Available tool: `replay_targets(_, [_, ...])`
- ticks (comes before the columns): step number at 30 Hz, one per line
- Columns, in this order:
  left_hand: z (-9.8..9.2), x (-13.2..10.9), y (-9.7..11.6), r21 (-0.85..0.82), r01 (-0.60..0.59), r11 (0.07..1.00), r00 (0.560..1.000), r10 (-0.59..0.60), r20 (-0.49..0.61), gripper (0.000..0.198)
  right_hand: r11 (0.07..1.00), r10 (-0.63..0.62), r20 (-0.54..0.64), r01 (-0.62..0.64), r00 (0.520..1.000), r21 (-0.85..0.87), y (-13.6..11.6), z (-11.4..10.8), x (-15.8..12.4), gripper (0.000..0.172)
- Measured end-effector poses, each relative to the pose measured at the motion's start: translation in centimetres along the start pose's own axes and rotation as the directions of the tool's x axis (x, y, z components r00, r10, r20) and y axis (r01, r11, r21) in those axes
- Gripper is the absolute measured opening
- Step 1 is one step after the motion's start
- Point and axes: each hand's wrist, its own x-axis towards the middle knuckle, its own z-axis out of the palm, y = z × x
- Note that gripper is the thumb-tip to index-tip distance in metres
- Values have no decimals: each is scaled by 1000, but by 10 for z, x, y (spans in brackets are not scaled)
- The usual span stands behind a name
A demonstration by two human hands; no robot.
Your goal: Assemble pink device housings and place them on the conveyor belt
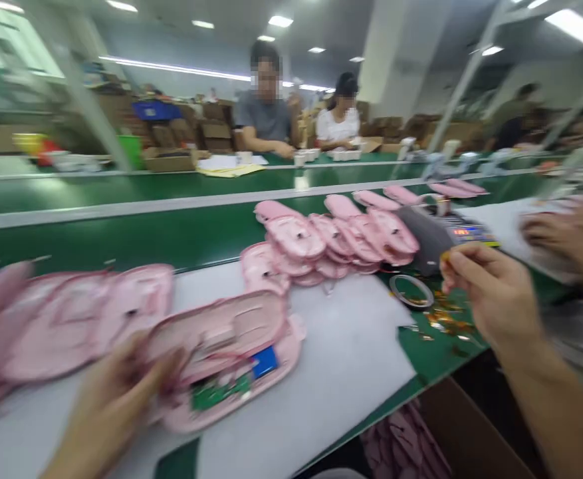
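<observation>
I find the open shell point(226, 336) over the white sheet point(331, 372), long axis slanting from near left to far right. The left hand point(126, 386), nearer, is closed on its left end. The right hand point(495, 286), well apart to its right, pinches an amber piece point(445, 257) near the dispenser point(421, 233).

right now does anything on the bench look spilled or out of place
One thing: shiny amber scraps lie strewn on the green bench beside the tape ring, near the right hand. They look untidy next to the stacked pink shells. I see no clear damage, but the picture is blurred.
</observation>
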Motion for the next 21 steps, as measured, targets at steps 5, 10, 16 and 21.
replay_targets(5, [-2,-14,-6,-334,40,942,989,10,147,39,879,-276,746,473,606,-59,-53,128,-48,10])
replay_targets(10, [6,-17,-10,-535,5,845,978,107,179,30,644,-272,932,765,241,-9,-51,214,-73,14])
replay_targets(16, [9,-20,-17,-625,-7,781,971,153,181,23,399,-293,934,914,203,-73,-42,234,-87,18])
replay_targets(21, [11,-22,-19,-603,-47,796,973,173,153,20,286,-344,914,951,216,-118,-42,237,-94,16])
